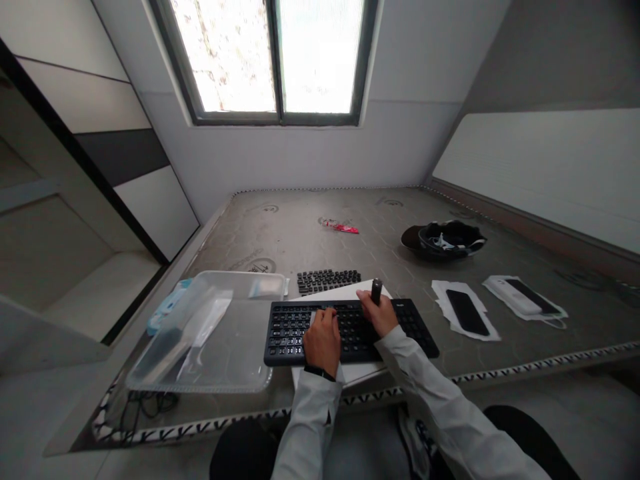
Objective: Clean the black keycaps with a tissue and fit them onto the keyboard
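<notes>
A black keyboard (287,333) lies across a white sheet or board (350,291); its left part shows pale square key sockets. My left hand (323,341) rests on the keyboard left of its middle, fingers curled together, with a bit of something pale beside them that I cannot make out. Over the right half, my right hand (379,315) is wrapped round an upright black-handled tool (377,289). The tool's lower end is hidden by the hand. Just behind the keyboard, loose black keycaps (329,280) are laid out in rows.
On the left stands a clear plastic bin (235,383) with papers and a packet inside. To the right lie a dark phone (467,312) on white wrapping and a second device (523,297). A black cap (444,240) and a red wrapper (343,227) sit farther back on the mattress (300,247).
</notes>
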Demonstrator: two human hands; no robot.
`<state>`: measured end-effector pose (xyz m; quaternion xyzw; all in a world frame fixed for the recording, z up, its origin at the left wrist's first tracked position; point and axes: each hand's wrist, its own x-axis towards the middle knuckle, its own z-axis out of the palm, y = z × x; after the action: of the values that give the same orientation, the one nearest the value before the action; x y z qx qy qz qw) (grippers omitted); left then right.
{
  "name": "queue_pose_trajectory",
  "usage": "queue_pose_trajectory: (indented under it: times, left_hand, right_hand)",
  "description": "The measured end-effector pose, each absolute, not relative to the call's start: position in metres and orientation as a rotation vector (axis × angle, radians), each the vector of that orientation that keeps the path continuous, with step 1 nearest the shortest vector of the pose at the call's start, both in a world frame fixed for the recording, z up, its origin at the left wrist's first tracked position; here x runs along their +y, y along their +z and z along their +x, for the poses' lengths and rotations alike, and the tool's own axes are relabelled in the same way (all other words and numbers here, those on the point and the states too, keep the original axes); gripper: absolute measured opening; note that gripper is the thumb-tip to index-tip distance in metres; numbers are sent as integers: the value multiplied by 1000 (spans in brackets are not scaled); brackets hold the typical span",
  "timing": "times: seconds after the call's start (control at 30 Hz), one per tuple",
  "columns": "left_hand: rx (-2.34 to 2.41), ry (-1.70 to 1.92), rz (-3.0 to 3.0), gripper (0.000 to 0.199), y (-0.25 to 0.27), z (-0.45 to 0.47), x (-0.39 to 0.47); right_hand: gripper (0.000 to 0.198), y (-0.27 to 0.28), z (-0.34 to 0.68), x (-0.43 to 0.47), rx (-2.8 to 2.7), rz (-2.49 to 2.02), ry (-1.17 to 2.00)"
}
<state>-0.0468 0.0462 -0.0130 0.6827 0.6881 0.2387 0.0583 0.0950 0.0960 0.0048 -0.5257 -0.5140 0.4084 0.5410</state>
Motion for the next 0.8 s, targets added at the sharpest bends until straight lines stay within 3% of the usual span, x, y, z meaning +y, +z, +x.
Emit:
queue_pose_trajectory:
  times: [0.2,0.47,0.6,0.8]
  left_hand:
    - [2076,764,2039,18,-12,-50,46]
    - [1933,1070,1922,16,-11,-53,43]
    - [1591,1352,1744,20,-5,-61,47]
    - [1066,1392,1327,27,4,-76,54]
  right_hand:
    - [46,-5,104,89,-1611,-1552,602]
    - [44,-4,98,82,-1736,-1565,551]
    - [31,6,92,75,-1814,-1368,605]
    - [31,20,83,70,-1758,-1208,718]
